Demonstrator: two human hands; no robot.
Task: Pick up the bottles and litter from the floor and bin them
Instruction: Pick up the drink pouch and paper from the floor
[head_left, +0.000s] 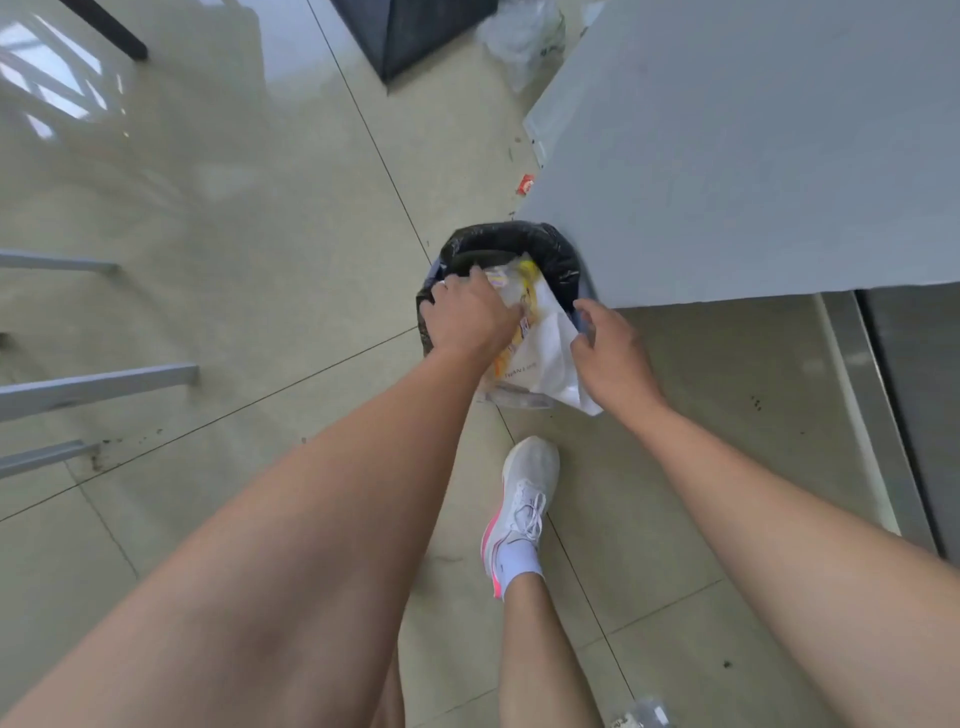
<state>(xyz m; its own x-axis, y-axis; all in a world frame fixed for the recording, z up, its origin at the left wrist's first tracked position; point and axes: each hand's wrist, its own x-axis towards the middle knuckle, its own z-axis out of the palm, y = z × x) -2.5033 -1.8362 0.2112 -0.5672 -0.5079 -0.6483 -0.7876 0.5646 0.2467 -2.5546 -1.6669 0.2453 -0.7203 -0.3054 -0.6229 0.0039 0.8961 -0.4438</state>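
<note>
A small bin lined with a black bag (511, 239) stands on the floor against the corner of a grey table. A bundle of litter (540, 343), white and yellow wrappers and clear plastic, sticks out of its mouth. My left hand (470, 314) presses down on the bundle's left side, fingers closed on the wrappers. My right hand (610, 353) holds the white plastic at the bundle's right edge. A clear plastic bottle (641, 714) lies on the floor at the bottom edge, near my leg.
The grey table (753, 156) overhangs the bin on the right. A red scrap (525, 184) and a crumpled clear bag (524, 39) lie on the tiles beyond it. Metal chair legs (98, 382) stand at left. My white shoe (519, 509) is below the bin.
</note>
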